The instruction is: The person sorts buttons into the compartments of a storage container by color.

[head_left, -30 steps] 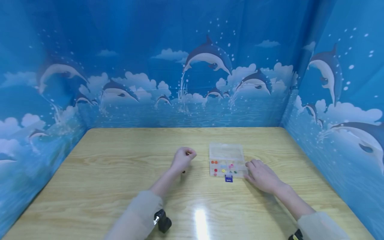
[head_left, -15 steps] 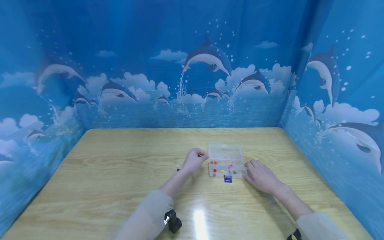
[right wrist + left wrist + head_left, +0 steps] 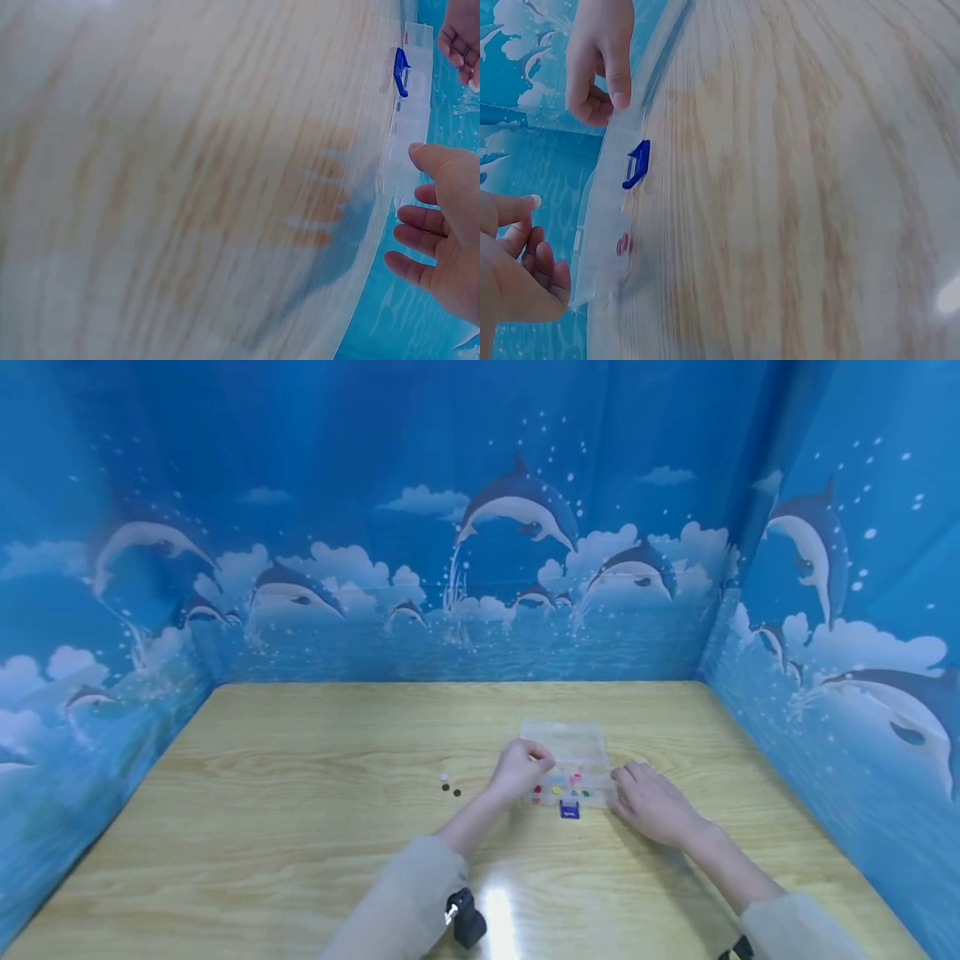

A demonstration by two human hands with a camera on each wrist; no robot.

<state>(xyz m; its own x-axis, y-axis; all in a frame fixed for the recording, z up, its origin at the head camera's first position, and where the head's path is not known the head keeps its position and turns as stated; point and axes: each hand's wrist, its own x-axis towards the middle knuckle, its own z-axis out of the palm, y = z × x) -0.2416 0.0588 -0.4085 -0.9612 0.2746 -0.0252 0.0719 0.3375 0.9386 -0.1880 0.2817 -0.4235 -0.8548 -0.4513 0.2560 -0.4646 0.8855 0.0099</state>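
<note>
A person sits at a pale wooden table (image 3: pixel 300 827) inside a booth of blue dolphin-print walls. The landmark is a clear plastic compartment box with a blue front latch (image 3: pixel 568 768), lying open on the table with small coloured beads sorted in its cells.

The left hand (image 3: pixel 519 768) hovers over the box's left-hand cells, fingers curled and thumb meeting fingertips as if pinching something tiny; the item itself is too small to make out. The right hand (image 3: pixel 651 797) rests against the box's right edge, fingers relaxed and lightly spread, steadying it without gripping.

Well to the left of the box, three small loose beads (image 3: pixel 450 787) lie on the bare table.

As a judgement, the step in hand is a drop into one cell. Doing it well likely means bringing the pinch low over the matching colour before letting go, so nothing bounces into a neighbouring cell, while the right hand keeps the light box from sliding.
</note>
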